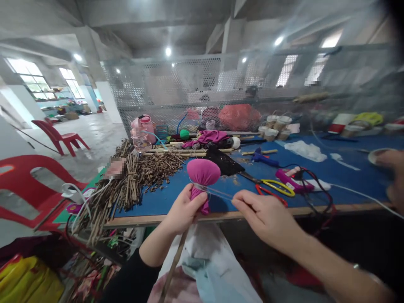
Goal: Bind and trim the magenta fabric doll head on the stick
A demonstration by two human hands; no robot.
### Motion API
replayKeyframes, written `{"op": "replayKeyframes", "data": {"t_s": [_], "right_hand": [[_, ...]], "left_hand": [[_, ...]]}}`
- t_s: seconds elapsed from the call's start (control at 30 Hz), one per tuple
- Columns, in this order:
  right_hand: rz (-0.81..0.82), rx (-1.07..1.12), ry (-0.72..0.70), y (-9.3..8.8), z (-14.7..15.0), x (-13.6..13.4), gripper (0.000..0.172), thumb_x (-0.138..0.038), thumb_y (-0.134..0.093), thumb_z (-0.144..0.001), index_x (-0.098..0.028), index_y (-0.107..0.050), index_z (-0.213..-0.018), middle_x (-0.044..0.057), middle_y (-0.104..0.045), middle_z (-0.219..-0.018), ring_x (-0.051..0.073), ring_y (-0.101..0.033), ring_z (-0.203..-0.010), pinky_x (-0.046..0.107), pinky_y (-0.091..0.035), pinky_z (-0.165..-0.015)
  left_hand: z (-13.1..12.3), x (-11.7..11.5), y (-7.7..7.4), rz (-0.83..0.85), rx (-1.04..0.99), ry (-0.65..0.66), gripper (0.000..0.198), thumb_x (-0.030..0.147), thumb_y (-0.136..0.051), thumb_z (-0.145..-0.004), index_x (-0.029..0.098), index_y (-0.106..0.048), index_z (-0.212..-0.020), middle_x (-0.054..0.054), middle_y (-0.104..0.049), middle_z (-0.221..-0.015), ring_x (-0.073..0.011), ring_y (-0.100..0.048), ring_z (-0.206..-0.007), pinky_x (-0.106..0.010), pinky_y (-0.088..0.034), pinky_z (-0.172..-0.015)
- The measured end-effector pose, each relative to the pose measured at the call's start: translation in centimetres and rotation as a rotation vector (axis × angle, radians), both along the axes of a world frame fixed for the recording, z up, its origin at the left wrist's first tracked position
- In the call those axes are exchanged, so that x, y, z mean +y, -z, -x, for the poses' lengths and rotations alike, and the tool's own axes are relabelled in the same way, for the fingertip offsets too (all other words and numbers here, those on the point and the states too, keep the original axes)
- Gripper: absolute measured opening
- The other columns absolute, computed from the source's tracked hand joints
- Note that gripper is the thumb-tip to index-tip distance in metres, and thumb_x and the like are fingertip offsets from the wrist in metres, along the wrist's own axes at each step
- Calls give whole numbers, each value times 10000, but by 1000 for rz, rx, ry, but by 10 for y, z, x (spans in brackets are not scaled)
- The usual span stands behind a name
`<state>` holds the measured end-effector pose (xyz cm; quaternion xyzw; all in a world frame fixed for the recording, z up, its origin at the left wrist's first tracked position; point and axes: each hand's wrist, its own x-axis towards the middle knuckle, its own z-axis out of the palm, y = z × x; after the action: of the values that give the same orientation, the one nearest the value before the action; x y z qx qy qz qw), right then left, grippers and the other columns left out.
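Note:
A round head covered in magenta fabric [203, 170] sits atop a thin wooden stick [174, 265], its cloth gathered into a neck below the ball. My left hand [184, 208] is closed around that gathered neck, thumb and fingers pressed on the cloth. Pale thread [217, 192] circles the neck and runs taut to the right. Its other end is pinched in the fingertips of my right hand [261, 210], a short way right of the ball. Yellow-and-red-handled scissors [277, 187] lie beyond my right hand.
Bundled twigs [134, 179] and twig pieces cover the table's left. Black cloth [222, 161], a magenta cloth [210, 138] and a purple power strip [293, 181] with cables lie on the blue tabletop [164, 202]. Another person's blurred hand [396, 168] is at the right edge.

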<state>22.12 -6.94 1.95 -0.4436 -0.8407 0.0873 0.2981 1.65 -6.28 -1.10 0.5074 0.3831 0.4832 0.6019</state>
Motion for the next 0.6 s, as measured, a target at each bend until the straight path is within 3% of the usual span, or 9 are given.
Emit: {"op": "replayKeyframes", "data": {"t_s": [0.07,0.13,0.2,0.27,0.33,0.43,0.5,0.6], "right_hand": [[133,97,42,18,5,1,373,-397,-370,-933,-200,-472,-633,-26,-446,-521,121,-422,-492,258,-297,-503],[268,162,-27,21,9,1,417,-450,-381,-922,-202,-415,-589,-35,-388,-519,112,-374,-495,248,-289,-485],[396,79,-197,9,8,0,408,-454,-416,-908,-194,-459,-597,-36,-406,-533,106,-370,-505,239,-291,-482],[448,-136,-385,-11,8,0,349,-401,-470,-898,-189,-542,-631,-39,-463,-545,99,-400,-510,234,-302,-499],[361,-364,-552,-37,14,1,276,-337,-534,-874,-195,-612,-651,-34,-534,-561,100,-450,-530,240,-314,-529],[21,-575,-698,-78,39,7,234,-261,-597,-816,-192,-637,-595,-3,-609,-593,123,-493,-573,273,-306,-554],[-203,-710,-680,-104,60,13,222,-211,-610,-779,-185,-623,-559,9,-624,-594,132,-482,-564,285,-270,-532],[-371,-884,-601,-137,75,26,267,-222,-666,-743,-187,-580,-493,-7,-583,-540,123,-482,-532,283,-251,-516]], "left_hand": [[0,1,0,29,11,-10,334,460,-596,-800,190,-426,-900,96,-436,-553,-21,-281,-344,-144,-220,-324],[3,2,2,71,47,-37,297,434,-583,-811,190,-431,-884,98,-419,-547,-20,-295,-341,-141,-218,-323],[8,5,6,109,67,-76,263,412,-560,-823,197,-435,-907,105,-399,-531,-25,-293,-329,-141,-204,-317],[11,5,12,130,66,-97,257,411,-549,-823,208,-435,-933,113,-383,-517,-28,-273,-318,-142,-185,-308],[11,4,18,153,54,-39,273,418,-566,-805,216,-435,-935,119,-371,-504,-29,-243,-309,-146,-170,-299],[0,-3,27,230,50,125,303,395,-622,-748,209,-444,-909,121,-366,-469,-35,-238,-302,-158,-165,-293],[-9,-9,31,310,64,205,308,388,-636,-728,207,-442,-884,116,-377,-456,-41,-255,-303,-159,-165,-297],[-14,-15,35,396,51,280,326,427,-636,-726,215,-438,-874,103,-417,-486,-44,-294,-319,-149,-189,-304]]}}
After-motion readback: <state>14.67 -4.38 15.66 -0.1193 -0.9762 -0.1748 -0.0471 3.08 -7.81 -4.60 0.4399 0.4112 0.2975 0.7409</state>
